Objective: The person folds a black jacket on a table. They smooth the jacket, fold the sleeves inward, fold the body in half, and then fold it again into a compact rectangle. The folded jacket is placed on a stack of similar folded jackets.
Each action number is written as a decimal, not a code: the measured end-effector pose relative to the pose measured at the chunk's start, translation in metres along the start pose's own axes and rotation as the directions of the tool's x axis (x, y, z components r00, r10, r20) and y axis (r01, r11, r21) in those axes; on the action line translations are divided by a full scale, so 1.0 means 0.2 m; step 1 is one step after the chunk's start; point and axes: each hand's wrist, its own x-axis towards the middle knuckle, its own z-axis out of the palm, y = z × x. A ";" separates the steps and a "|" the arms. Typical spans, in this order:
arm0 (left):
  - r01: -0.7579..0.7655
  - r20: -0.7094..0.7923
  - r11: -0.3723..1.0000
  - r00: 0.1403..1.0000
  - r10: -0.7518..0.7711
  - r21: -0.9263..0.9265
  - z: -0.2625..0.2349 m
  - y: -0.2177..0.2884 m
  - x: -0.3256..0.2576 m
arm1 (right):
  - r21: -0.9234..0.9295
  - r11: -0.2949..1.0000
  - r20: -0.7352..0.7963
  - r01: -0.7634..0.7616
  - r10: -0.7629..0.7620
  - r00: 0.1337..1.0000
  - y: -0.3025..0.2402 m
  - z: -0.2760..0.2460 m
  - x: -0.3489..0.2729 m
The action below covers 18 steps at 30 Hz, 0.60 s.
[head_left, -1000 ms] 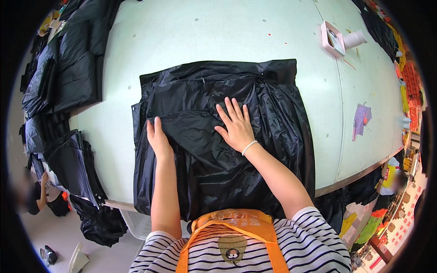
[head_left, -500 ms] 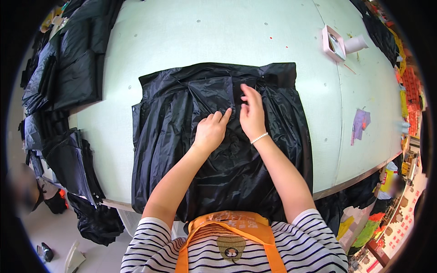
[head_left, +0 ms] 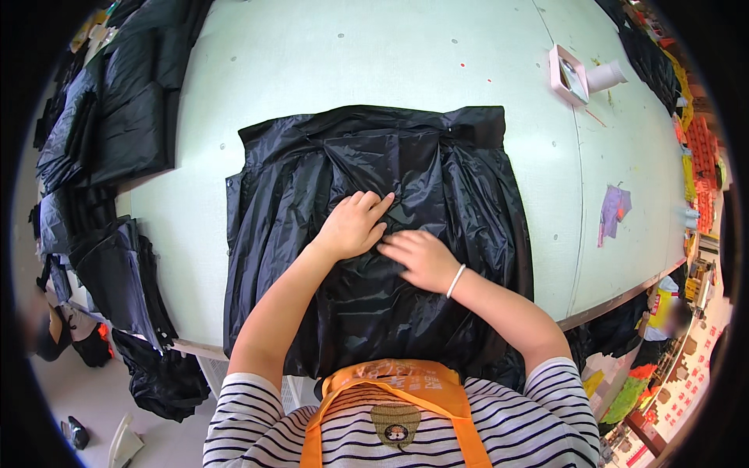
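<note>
The pale green desk point(head_left: 374, 62) carries a black pleated garment point(head_left: 468, 203), spread flat and reaching the near edge, where its lower part hangs toward the person. Judging by how it lies, the spreading looks mostly done: the far waistband edge sits straight and the side panels lie open, while the middle, just under the hands, is creased and bunched, so smoothing there seems left. The fabric is thin, glossy and crinkled, with pleats fanning away from the hands toward the far band.

The left hand point(head_left: 353, 226) lies flat with fingers extended, its grip open and palm pressing the cloth. The right hand point(head_left: 419, 257), touching it on the right, also rests open on the fabric, clutching nothing. Well to the left of both hands, piles of black garments point(head_left: 109, 132) lie heaped along the desk's edge.
</note>
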 end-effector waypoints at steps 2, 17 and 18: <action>0.052 0.012 0.988 0.999 -0.051 -0.147 -0.01 -0.03 0.00 | 0.330 0.905 -0.005 -0.268 0.285 0.958 0.03 -0.03 0.09; 0.111 -0.124 0.982 0.988 -0.092 0.154 0.08 0.14 0.06 | 0.719 0.598 -0.459 -0.354 0.791 0.404 0.52 -0.52 -0.27; 0.109 -0.125 0.980 0.988 -0.088 0.169 0.09 0.15 0.06 | 0.732 0.610 -0.602 -0.303 0.788 0.129 0.82 -0.49 -0.50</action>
